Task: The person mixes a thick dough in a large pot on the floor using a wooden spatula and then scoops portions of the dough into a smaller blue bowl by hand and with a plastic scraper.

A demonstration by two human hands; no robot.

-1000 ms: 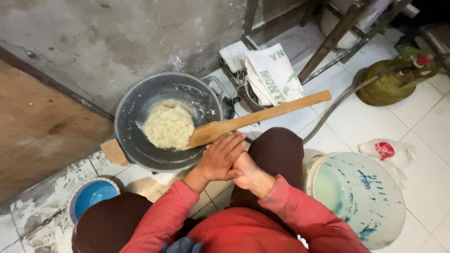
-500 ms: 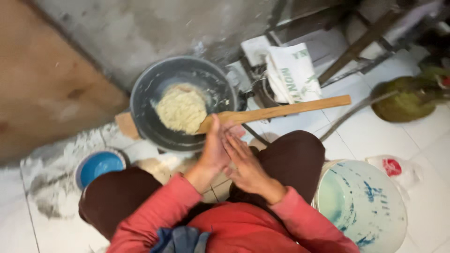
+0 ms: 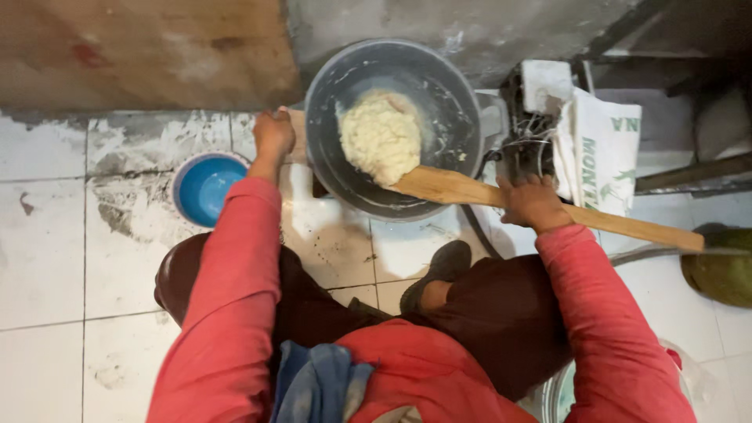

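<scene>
A dark metal pot [image 3: 454,94] stands on the floor ahead of me, with a pale yellow lump of dough [image 3: 380,137] inside. A long wooden paddle [image 3: 619,223] lies with its blade against the dough and its handle running out to the right. My right hand [image 3: 533,202] is closed around the paddle's shaft just outside the pot's rim. My left hand [image 3: 272,135] grips the wooden handle [image 3: 296,133] on the pot's left side. Both my sleeves are red.
A blue bowl [image 3: 205,188] sits on the tiled floor left of the pot. A white printed sack [image 3: 599,153] and a small burner [image 3: 521,133] stand to the right. A green gas cylinder [image 3: 721,270] lies at the far right, with a concrete wall behind.
My hands, held together over my knee before, have parted. The left has gone to the pot's handle and the right to the paddle. The view has shifted so the pot sits more central.
</scene>
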